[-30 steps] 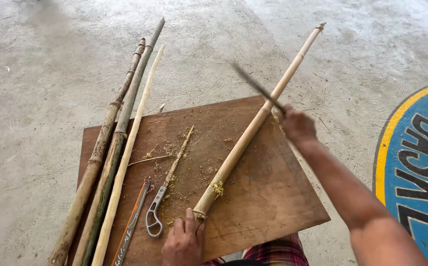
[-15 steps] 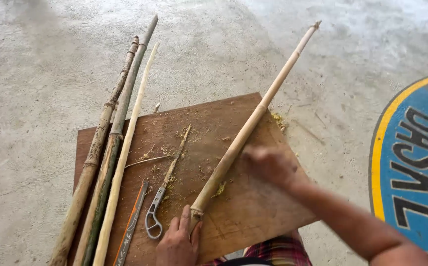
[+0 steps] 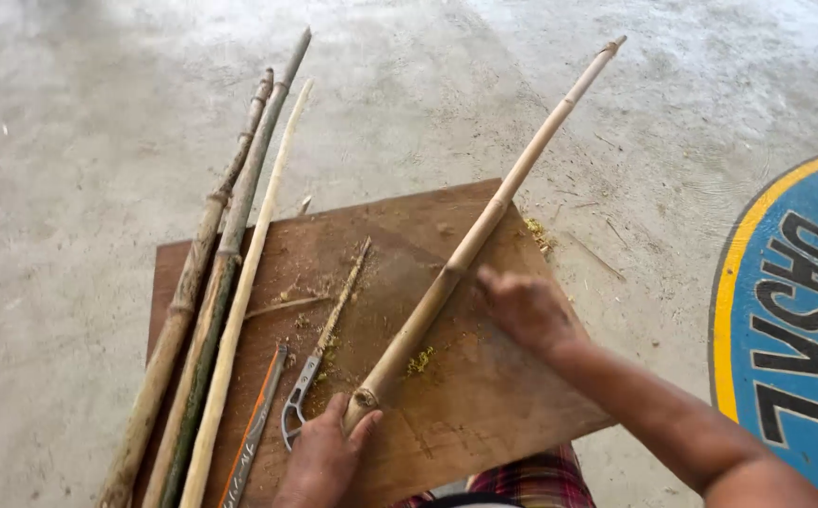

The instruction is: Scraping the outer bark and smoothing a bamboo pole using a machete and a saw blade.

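A pale bamboo pole [image 3: 484, 221] lies slantwise across a brown wooden board [image 3: 484, 414], its far end out over the concrete floor. My left hand [image 3: 324, 456] grips the pole's near cut end at the board's front edge. My right hand [image 3: 527, 306] is blurred, fingers curled, down against the right side of the pole near its middle. The dark knife it held raised a moment ago is hidden under the hand. Yellowish shavings [image 3: 418, 360] lie by the pole.
Three longer bamboo stalks [image 3: 230, 245] lie along the board's left edge. A thin split stick [image 3: 345, 287], a grey metal-handled tool [image 3: 298, 400] and an orange-edged saw [image 3: 254, 437] rest on the board. A blue and yellow floor painting [image 3: 795, 320] is at right.
My right hand came down from a raised position with the knife to the pole's middle. The left hand has stayed on the pole's near end.
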